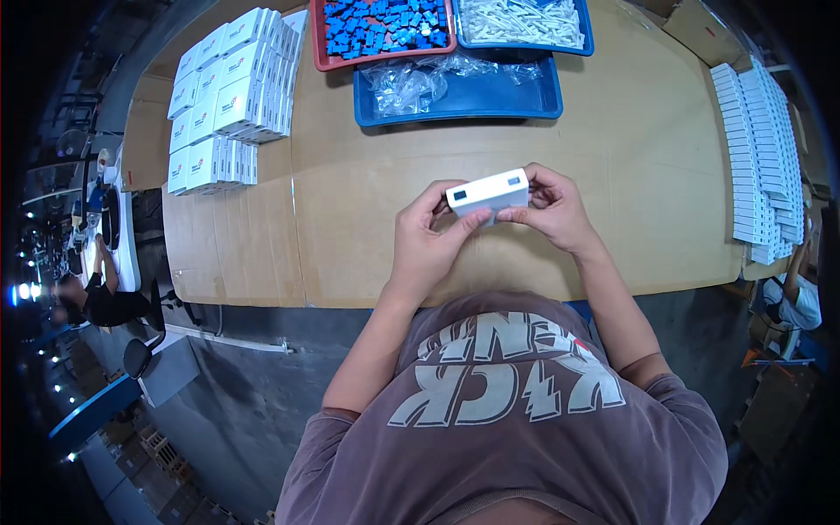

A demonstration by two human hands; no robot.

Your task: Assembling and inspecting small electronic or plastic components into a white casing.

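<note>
Both my hands hold a small white box (488,187) above the middle of the cardboard-covered table. The narrow side facing up shows a small dark square near each end. My left hand (424,241) grips its left end, thumb on the near face and fingers behind. Around the right end, my right hand (558,208) is closed in the same way, its thumb close to the left one. The far side of the box and most of my fingertips are hidden.
Stacked white cartons (214,96) stand at the far left, more white boxes (759,157) at the right edge. Ahead are a red tray (385,58) of blue parts, a blue tray (525,48) of white pieces and another blue tray (464,114) with clear plastic bags. Two people work farther off.
</note>
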